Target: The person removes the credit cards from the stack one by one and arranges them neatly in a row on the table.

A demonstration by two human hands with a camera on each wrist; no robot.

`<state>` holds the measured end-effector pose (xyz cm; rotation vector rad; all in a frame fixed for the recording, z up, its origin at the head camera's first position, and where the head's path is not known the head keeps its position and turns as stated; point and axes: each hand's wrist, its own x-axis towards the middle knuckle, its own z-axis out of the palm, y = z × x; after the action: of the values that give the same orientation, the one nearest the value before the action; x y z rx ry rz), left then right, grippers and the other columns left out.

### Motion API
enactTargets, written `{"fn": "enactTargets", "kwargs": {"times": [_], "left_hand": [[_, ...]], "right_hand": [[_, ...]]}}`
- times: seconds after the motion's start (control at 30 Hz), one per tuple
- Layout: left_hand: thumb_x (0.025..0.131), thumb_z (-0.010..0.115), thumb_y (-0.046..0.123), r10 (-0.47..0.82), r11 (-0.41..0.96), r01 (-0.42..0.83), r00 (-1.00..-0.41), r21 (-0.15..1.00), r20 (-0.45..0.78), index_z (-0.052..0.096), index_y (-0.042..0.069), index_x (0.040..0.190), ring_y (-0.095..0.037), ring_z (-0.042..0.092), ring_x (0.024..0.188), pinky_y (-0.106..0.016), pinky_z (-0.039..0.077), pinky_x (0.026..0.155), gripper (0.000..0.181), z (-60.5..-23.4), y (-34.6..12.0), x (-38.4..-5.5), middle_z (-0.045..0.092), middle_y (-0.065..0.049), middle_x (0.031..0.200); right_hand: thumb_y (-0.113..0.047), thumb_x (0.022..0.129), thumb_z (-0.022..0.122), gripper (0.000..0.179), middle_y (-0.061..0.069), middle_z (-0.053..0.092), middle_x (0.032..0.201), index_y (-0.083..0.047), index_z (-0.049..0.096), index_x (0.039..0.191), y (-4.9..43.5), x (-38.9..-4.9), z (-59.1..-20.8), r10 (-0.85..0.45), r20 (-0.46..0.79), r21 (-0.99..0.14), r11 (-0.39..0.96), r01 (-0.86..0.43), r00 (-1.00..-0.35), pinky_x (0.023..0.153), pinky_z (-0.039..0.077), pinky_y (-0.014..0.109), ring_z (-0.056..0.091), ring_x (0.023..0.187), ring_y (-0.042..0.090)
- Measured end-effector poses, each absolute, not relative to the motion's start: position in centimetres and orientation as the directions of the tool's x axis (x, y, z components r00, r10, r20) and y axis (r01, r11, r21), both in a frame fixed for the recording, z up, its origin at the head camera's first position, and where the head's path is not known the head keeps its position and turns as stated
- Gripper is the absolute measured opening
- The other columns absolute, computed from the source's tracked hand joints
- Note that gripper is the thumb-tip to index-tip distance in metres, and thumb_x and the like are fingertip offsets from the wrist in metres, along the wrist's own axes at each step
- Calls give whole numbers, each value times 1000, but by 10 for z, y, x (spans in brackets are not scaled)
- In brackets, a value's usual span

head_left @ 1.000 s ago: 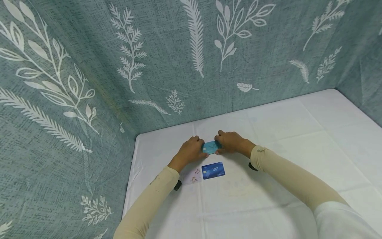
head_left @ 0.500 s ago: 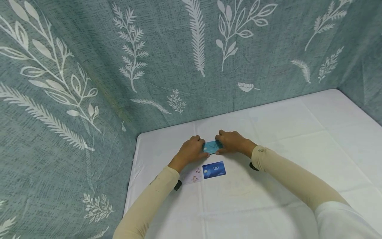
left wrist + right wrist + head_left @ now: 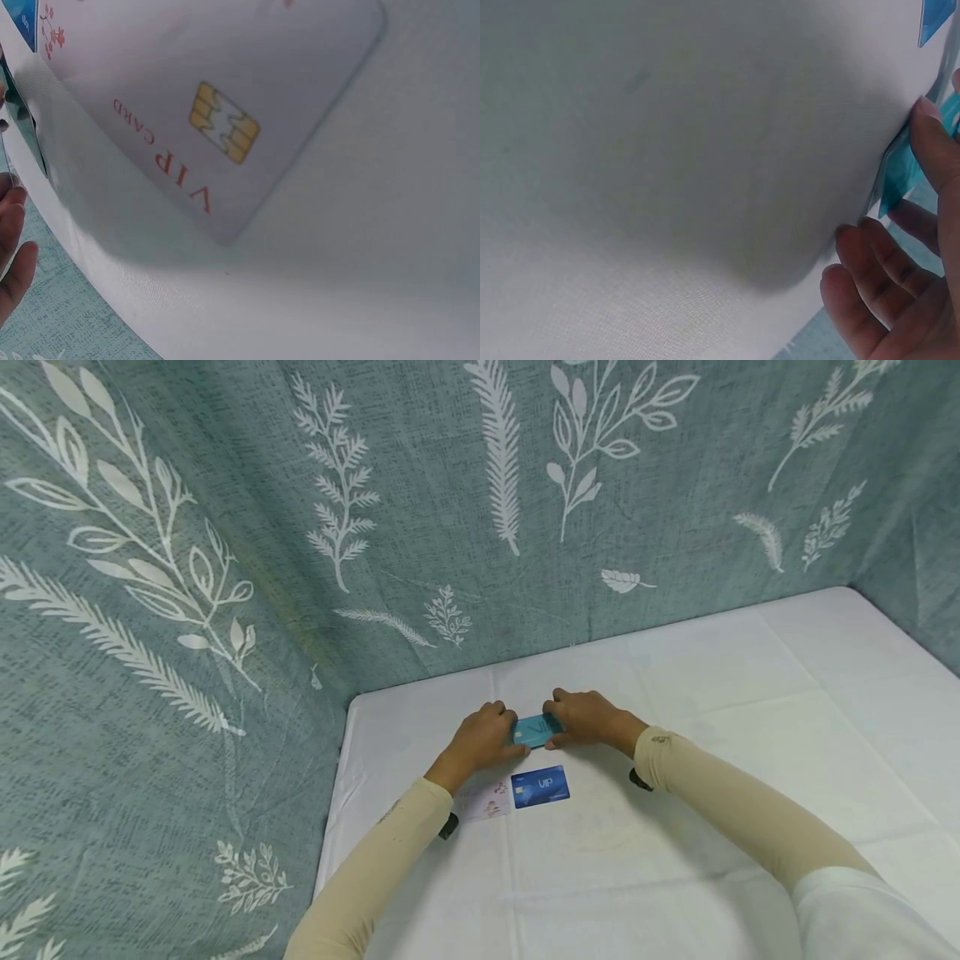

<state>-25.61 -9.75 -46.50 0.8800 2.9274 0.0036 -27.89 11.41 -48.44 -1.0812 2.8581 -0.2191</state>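
Observation:
A teal card (image 3: pixel 532 731) with a chip is held level with the far part of the table by both hands. My left hand (image 3: pixel 482 737) grips its left end, thumb at the near edge and fingers at the far edge. The right end is pinched by my right hand (image 3: pixel 588 718) in the same way; in the right wrist view the teal card (image 3: pixel 901 171) sits tilted under the thumb. Nearer to me lies a blue VIP card (image 3: pixel 540 787), flat. Left of it, partly covered by the left forearm, is a white flowered card (image 3: pixel 486 803), whose gold chip shows in the left wrist view.
A white cloth covers the table (image 3: pixel 720 735). Green-grey curtains (image 3: pixel 435 510) with leaf prints hang along its back and left sides. Dark wrist cameras (image 3: pixel 640 779) sit under both sleeves.
Both hands keep their hold on the teal card and hardly move. The whole head view has shifted slightly.

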Motion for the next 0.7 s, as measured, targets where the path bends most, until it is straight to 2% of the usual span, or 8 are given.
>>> {"fn": "enactTargets", "kwargs": {"times": [0.7], "left_hand": [[83,65,52,560,829,560,-828,17,-41,64,7,113,-14,51,84,-32,49,75,54,-468,-96,-250,58,-5,101]], "right_hand": [[-54,79,69,61,5,58,99,-10,60,121,116,-275,-479,-644,-35,-150,759,-633,-764,65,52,33,55,72,12]]}}
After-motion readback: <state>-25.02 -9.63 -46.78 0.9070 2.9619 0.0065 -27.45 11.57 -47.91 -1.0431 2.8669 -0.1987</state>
